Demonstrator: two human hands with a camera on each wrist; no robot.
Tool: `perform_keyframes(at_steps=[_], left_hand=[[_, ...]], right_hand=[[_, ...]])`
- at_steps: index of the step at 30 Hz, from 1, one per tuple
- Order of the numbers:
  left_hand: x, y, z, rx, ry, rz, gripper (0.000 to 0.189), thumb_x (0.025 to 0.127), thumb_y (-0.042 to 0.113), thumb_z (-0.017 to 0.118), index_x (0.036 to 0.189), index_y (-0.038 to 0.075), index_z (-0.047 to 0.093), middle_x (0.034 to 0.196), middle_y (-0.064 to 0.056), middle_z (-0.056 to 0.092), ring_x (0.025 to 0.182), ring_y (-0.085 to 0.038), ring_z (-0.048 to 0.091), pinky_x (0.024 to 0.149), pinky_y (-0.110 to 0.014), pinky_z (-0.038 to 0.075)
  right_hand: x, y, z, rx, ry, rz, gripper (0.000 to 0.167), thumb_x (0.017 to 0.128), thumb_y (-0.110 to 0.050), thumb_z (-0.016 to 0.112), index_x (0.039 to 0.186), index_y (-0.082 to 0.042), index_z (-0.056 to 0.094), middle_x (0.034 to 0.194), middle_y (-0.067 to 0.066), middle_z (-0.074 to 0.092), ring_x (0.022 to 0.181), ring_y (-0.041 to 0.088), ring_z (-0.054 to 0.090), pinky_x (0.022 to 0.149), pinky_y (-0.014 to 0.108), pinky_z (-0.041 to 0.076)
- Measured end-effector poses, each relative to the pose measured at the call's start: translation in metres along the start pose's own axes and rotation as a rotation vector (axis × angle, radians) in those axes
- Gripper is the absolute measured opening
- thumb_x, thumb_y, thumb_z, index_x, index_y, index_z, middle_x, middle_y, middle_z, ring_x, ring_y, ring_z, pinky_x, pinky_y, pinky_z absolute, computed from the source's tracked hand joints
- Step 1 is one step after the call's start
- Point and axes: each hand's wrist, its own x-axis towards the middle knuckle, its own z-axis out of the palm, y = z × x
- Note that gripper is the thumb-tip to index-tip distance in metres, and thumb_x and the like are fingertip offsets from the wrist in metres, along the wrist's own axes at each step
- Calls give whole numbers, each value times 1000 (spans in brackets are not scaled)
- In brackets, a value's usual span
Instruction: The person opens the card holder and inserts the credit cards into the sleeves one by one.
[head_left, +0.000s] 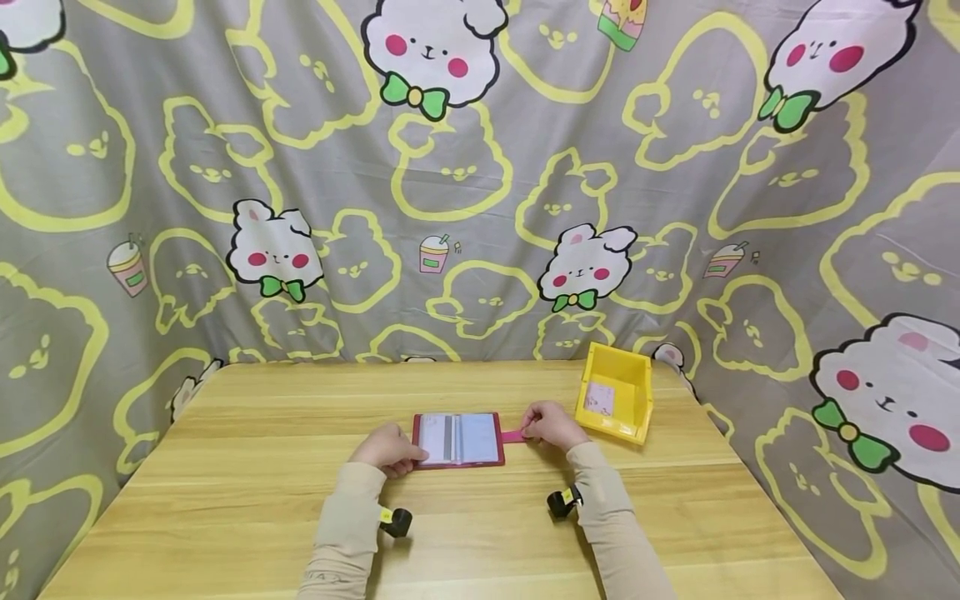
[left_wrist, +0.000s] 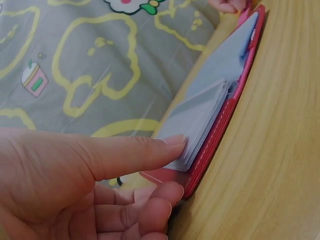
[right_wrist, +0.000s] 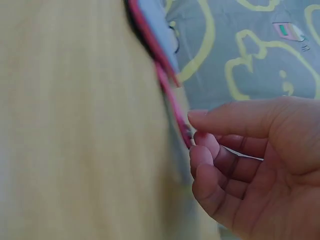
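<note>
An open red card holder point(head_left: 477, 437) with clear plastic sleeves point(left_wrist: 200, 115) lies flat on the wooden table. My left hand point(head_left: 387, 450) grips its left edge, thumb point(left_wrist: 172, 145) on top of the sleeve stack and the other fingers curled low beside the cover. From the right edge of the holder a pink strap point(head_left: 513, 436) sticks out. The right hand point(head_left: 551, 425) pinches the strap's free end between thumb and fingertips; a small dark snap shows there in the right wrist view.
Behind the right hand stands a yellow bin point(head_left: 637, 404) with a pink patterned card point(head_left: 599, 398) inside. The wooden table point(head_left: 300, 400) ends at a grey curtain point(head_left: 480, 333) with cartoon prints. A small black camera point(head_left: 397, 522) is strapped to each wrist.
</note>
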Motion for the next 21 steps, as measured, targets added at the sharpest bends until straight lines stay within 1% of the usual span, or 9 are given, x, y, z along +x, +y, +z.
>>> perform_keyframes(at_steps=[3, 6, 7, 9, 11, 14, 16, 18, 21], left_hand=[[0, -2, -1, -38, -16, 4, 26, 81, 16, 77, 67, 8, 57, 53, 0, 54, 45, -8, 48, 43, -18, 41], [-1, -4, -2, -61, -33, 10, 24, 82, 15, 76, 68, 6, 59, 53, 0, 54, 44, -7, 48, 43, -18, 42], [-1, -4, -2, -65, -36, 13, 24, 82, 15, 76, 68, 6, 59, 53, 0, 54, 44, -7, 48, 43, -18, 42], [-2, -4, -3, -64, -40, 18, 23, 82, 15, 76, 68, 6, 59, 53, 0, 54, 45, -7, 48, 44, -18, 42], [-2, -4, -3, -60, -44, 22, 23, 82, 15, 76, 69, 7, 59, 54, 0, 55, 45, -8, 49, 44, -18, 43], [-3, -4, -3, -52, -47, 25, 23, 82, 16, 76, 70, 7, 59, 55, -1, 56, 45, -8, 50, 44, -18, 44], [-3, -4, -3, -52, -49, 25, 22, 82, 16, 76, 70, 7, 59, 55, -1, 56, 45, -8, 51, 45, -19, 45], [-2, -4, -3, -53, -50, 25, 22, 83, 16, 76, 71, 7, 59, 55, -1, 56, 45, -8, 51, 45, -19, 45], [-2, -5, -3, -60, -51, 25, 22, 83, 16, 76, 70, 7, 59, 55, 0, 55, 45, -8, 51, 45, -19, 45]], right_hand=[[-3, -9, -13, 14, 17, -47, 3, 84, -3, 66, 85, -1, 64, 75, 7, 62, 63, 17, 54, 54, 25, 45], [-8, -19, -34, 51, 58, -92, 10, 89, -9, 66, 92, 0, 65, 80, 11, 63, 67, 20, 57, 58, 28, 49], [-9, -21, -42, 82, 72, -103, 13, 90, -10, 65, 95, 2, 64, 81, 12, 63, 68, 20, 57, 60, 28, 50], [-10, -24, -59, 181, 116, -105, 19, 93, -11, 62, 102, 6, 62, 81, 10, 63, 70, 20, 58, 62, 28, 52], [-10, -23, -76, 277, 176, -101, 23, 95, -11, 60, 107, 9, 59, 81, 4, 61, 71, 17, 58, 64, 25, 52], [-7, -17, -99, 412, 280, -56, 26, 97, -15, 58, 110, 7, 56, 83, 0, 59, 74, 13, 58, 66, 22, 53], [-4, -10, -111, 451, 334, -13, 27, 99, -20, 56, 113, 3, 54, 89, 1, 58, 79, 12, 59, 71, 21, 54], [-1, -4, -121, 473, 373, 38, 30, 101, -24, 53, 118, 1, 51, 98, 4, 57, 84, 11, 58, 78, 22, 54], [3, 5, -130, 511, 409, 125, 41, 102, -28, 48, 129, 3, 45, 114, 11, 53, 96, 14, 57, 94, 28, 51]])
